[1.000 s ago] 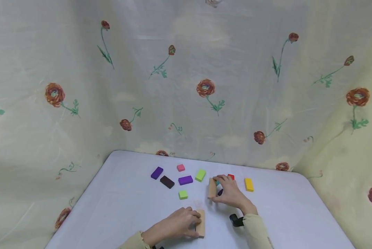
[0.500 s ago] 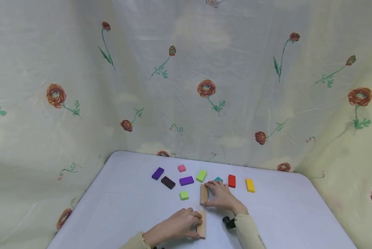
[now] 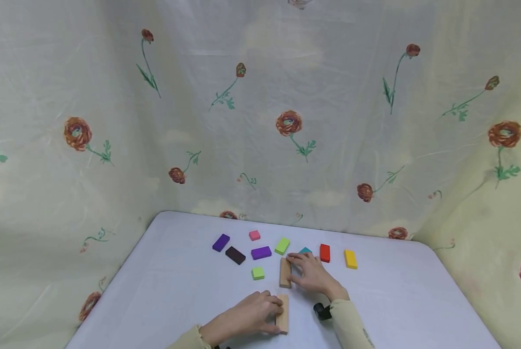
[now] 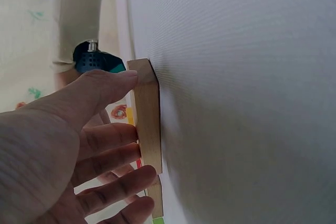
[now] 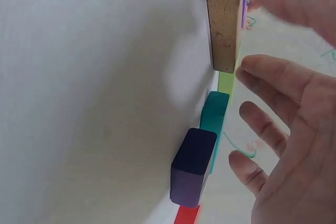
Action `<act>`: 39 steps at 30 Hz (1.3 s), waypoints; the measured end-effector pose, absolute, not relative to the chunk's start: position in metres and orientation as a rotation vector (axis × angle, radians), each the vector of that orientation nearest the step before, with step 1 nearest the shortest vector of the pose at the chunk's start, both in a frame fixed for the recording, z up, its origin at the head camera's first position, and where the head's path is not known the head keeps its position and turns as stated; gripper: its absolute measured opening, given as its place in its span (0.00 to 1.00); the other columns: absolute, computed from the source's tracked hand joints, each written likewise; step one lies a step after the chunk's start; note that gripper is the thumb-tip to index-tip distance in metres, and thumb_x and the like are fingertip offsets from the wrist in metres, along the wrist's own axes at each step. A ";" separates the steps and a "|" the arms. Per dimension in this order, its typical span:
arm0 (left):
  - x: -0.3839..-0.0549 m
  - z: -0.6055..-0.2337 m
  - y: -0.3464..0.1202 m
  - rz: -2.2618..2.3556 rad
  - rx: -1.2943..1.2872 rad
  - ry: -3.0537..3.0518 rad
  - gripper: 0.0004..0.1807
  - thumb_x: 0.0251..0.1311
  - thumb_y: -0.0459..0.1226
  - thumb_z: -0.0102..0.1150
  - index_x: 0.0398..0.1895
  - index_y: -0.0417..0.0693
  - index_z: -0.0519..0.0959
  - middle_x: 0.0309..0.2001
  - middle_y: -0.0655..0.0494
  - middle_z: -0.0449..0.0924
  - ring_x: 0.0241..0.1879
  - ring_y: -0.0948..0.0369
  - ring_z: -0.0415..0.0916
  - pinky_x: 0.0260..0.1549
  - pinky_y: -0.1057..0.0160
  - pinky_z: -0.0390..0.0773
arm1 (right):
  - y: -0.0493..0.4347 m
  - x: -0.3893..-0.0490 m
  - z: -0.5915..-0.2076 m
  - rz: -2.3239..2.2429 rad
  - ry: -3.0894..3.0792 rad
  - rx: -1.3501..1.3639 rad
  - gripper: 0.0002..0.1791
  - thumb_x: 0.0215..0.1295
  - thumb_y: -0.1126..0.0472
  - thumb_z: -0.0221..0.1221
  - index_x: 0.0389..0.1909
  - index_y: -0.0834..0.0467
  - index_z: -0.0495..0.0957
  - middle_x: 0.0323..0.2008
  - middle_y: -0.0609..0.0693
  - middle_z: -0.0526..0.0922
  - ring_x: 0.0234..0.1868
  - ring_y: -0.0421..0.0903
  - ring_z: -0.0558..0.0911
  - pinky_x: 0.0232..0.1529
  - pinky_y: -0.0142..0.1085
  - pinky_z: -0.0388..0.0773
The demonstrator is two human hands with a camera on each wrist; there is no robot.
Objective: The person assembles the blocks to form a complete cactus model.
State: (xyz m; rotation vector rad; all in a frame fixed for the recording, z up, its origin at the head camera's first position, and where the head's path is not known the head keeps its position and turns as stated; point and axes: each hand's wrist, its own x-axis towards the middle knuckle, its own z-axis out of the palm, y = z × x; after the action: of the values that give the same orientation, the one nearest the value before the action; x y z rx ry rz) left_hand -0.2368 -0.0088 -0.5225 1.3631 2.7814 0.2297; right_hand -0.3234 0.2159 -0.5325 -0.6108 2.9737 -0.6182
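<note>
Two plain wooden blocks lie lengthwise on the white table. My left hand (image 3: 253, 312) holds the nearer wooden block (image 3: 283, 315); in the left wrist view its thumb is on the near end and its fingers are along the side. The farther wooden block (image 3: 285, 274) lies just beyond it, beside my right hand (image 3: 314, 276). The right wrist view has that hand's fingers spread, with the blurred thumb (image 5: 294, 9) apart from the block and a fingertip close to its far end. Under the right hand, a dark purple block (image 5: 193, 166) stands near a teal block (image 5: 214, 114).
Red (image 3: 324, 253) and yellow (image 3: 350, 259) blocks lie to the right. Left of the wooden blocks are a light green square block (image 3: 258, 273), a purple block (image 3: 261, 253), a dark brown block (image 3: 235, 255) and a pink block (image 3: 254, 235). Flowered cloth (image 3: 260, 145) hangs behind the table.
My right hand has moved left and toward me with the farther wooden block, bringing it near the other one, and its thumb has now come off. The left hand has stayed put.
</note>
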 end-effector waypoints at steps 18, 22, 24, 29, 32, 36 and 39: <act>-0.236 -0.522 -0.008 0.225 1.342 2.777 0.24 0.55 0.57 0.63 0.52 0.59 0.82 0.56 0.66 0.79 0.57 0.62 0.74 0.53 0.62 0.76 | 0.214 -0.324 -0.530 -0.664 2.940 -0.592 0.30 0.58 0.49 0.65 0.61 0.55 0.75 0.63 0.54 0.73 0.67 0.57 0.66 0.66 0.69 0.51; -0.236 -0.520 -0.008 0.226 1.352 2.775 0.24 0.55 0.58 0.63 0.52 0.59 0.82 0.56 0.66 0.79 0.57 0.62 0.75 0.53 0.63 0.77 | 0.212 -0.324 -0.530 -0.655 2.942 -0.592 0.30 0.57 0.49 0.66 0.60 0.55 0.76 0.62 0.54 0.74 0.67 0.58 0.66 0.66 0.69 0.51; -0.236 -0.520 -0.009 0.227 1.353 2.773 0.24 0.56 0.58 0.62 0.52 0.59 0.82 0.56 0.66 0.79 0.56 0.62 0.75 0.53 0.63 0.77 | 0.212 -0.324 -0.530 -0.655 2.938 -0.587 0.30 0.57 0.49 0.66 0.60 0.55 0.76 0.62 0.54 0.74 0.67 0.58 0.66 0.66 0.69 0.50; -0.235 -0.519 -0.009 0.233 1.349 2.781 0.24 0.56 0.57 0.63 0.52 0.59 0.82 0.56 0.66 0.79 0.57 0.60 0.74 0.54 0.60 0.77 | 0.210 -0.323 -0.529 -0.664 2.920 -0.580 0.31 0.57 0.47 0.66 0.60 0.54 0.76 0.62 0.53 0.74 0.67 0.58 0.65 0.66 0.69 0.50; -0.235 -0.518 -0.009 0.236 1.357 2.785 0.24 0.56 0.57 0.63 0.52 0.58 0.82 0.56 0.65 0.79 0.58 0.60 0.74 0.54 0.60 0.77 | 0.209 -0.323 -0.528 -0.655 2.920 -0.583 0.31 0.56 0.46 0.67 0.60 0.54 0.76 0.62 0.53 0.74 0.67 0.57 0.66 0.66 0.68 0.52; -0.237 -0.520 -0.009 0.242 1.371 2.779 0.23 0.56 0.57 0.63 0.51 0.58 0.82 0.56 0.65 0.79 0.54 0.63 0.75 0.50 0.65 0.77 | 0.209 -0.322 -0.528 -0.649 2.916 -0.585 0.31 0.55 0.46 0.68 0.59 0.53 0.76 0.61 0.53 0.75 0.66 0.57 0.67 0.66 0.67 0.53; -0.237 -0.521 -0.009 0.247 1.372 2.770 0.23 0.55 0.57 0.63 0.51 0.58 0.83 0.55 0.66 0.80 0.51 0.66 0.75 0.47 0.68 0.76 | 0.209 -0.321 -0.528 -0.654 2.906 -0.586 0.31 0.54 0.45 0.68 0.59 0.53 0.76 0.60 0.52 0.76 0.65 0.55 0.68 0.66 0.67 0.55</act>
State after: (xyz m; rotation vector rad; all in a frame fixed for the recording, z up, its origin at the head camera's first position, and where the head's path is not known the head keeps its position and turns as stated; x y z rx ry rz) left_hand -0.2373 -0.0091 -0.5210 1.3721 2.7702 0.2472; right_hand -0.3210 0.2087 -0.5278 -0.5862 2.9065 -0.6540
